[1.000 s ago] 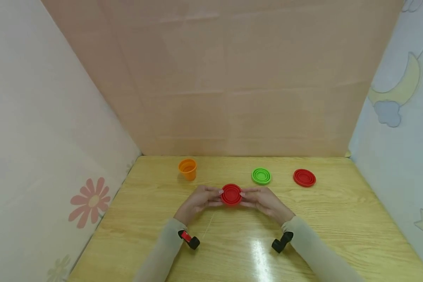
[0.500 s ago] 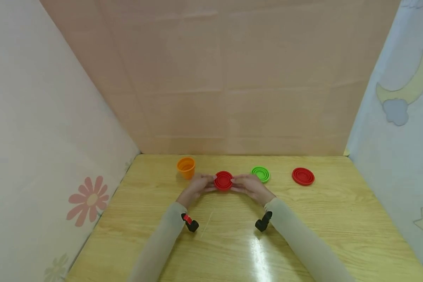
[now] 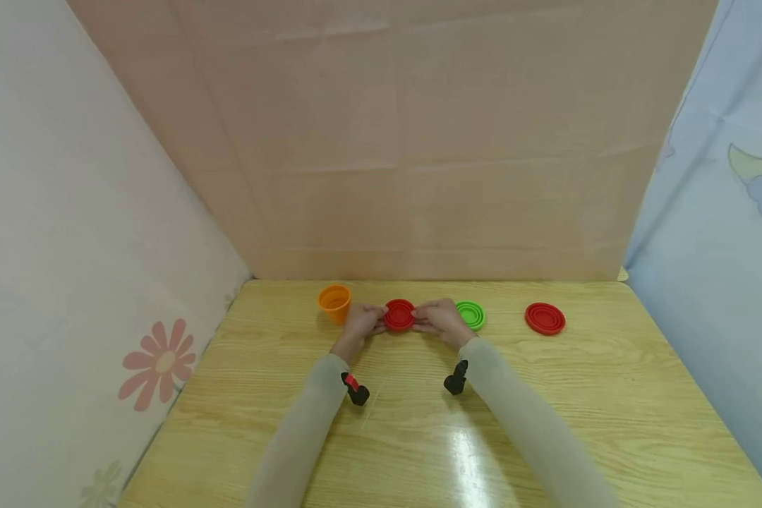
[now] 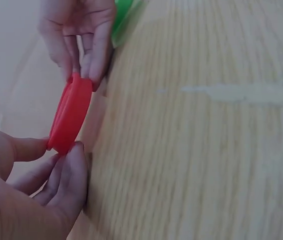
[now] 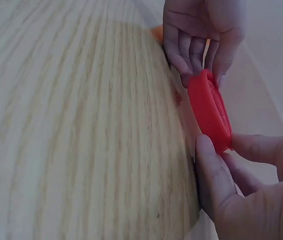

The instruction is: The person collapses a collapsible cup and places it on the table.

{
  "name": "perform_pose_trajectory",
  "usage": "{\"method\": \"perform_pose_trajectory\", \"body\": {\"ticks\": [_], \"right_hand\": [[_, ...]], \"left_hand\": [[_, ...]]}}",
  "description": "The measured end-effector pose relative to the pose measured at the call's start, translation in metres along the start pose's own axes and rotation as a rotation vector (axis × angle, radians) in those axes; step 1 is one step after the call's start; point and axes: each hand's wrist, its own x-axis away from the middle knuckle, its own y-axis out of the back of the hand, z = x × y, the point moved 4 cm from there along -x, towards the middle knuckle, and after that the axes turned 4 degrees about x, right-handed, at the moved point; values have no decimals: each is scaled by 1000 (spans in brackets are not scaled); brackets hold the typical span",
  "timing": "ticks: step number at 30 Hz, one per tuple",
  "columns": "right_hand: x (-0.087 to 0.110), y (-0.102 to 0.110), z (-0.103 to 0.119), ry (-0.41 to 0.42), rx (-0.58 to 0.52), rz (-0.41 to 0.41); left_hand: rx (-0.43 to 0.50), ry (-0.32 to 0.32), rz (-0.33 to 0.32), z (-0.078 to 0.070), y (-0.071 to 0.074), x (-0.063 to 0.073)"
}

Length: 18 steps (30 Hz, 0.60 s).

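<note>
A flattened red collapsible cup (image 3: 399, 315) is held level between both hands, close above the tabletop or touching it; I cannot tell which. My left hand (image 3: 363, 324) pinches its left edge, thumb on the rim and fingers below, as the left wrist view shows on the red cup (image 4: 71, 115). From the opposite side my right hand (image 3: 443, 320) pinches the other edge, plain in the right wrist view around the red cup (image 5: 209, 110). An upright orange cup (image 3: 334, 303) stands just left of the left hand. Behind the right hand lies a flattened green collapsible cup (image 3: 471, 315), partly covered.
Another flattened red collapsible cup (image 3: 545, 319) lies farther right on the wooden table (image 3: 609, 395). A brown paper-like backdrop (image 3: 387, 141) rises at the table's far edge. Light patterned walls flank the left (image 3: 101, 212) and right sides.
Both hands have carried the red cup away from the person and slightly left, toward the table's far side, keeping their pinch. The orange, green and other red cups stay put.
</note>
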Motion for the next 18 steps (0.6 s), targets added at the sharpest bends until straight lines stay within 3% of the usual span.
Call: {"method": "perform_pose_trajectory", "body": {"ticks": [8, 14, 18], "right_hand": [[-9, -5, 5, 32, 91, -34], [-14, -9, 5, 52, 239, -102], [-15, -10, 3, 55, 257, -137]], "left_hand": [[-243, -89, -143, -5, -1, -3], [-453, -119, -184, -10, -2, 1], [-528, -114, -199, -10, -1, 3]]}}
